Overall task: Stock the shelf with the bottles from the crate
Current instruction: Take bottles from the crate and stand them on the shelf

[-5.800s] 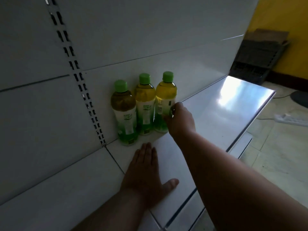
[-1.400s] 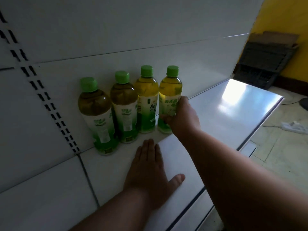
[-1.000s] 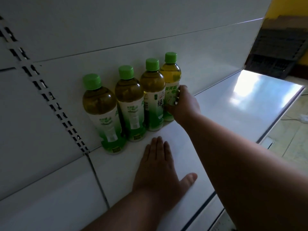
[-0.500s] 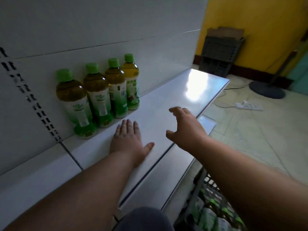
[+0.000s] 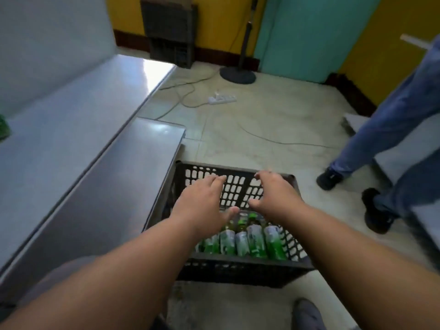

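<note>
I have left the shelf (image 5: 71, 120) and both hands, left hand (image 5: 202, 206) and right hand (image 5: 273, 198), now hover wide-spread and empty over the crate (image 5: 238, 267), ready for more bottles (image 5: 240, 241).

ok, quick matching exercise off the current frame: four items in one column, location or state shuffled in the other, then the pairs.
Items:
1. crate
2. bottles
3. power strip
4. left hand

Descriptions:
A. white, on the floor by the cables
B. open, hovering over the crate
C. black, on the floor beside the shelf
D. lying inside the crate, green labels

Pairs: 1-C, 2-D, 3-A, 4-B
</note>
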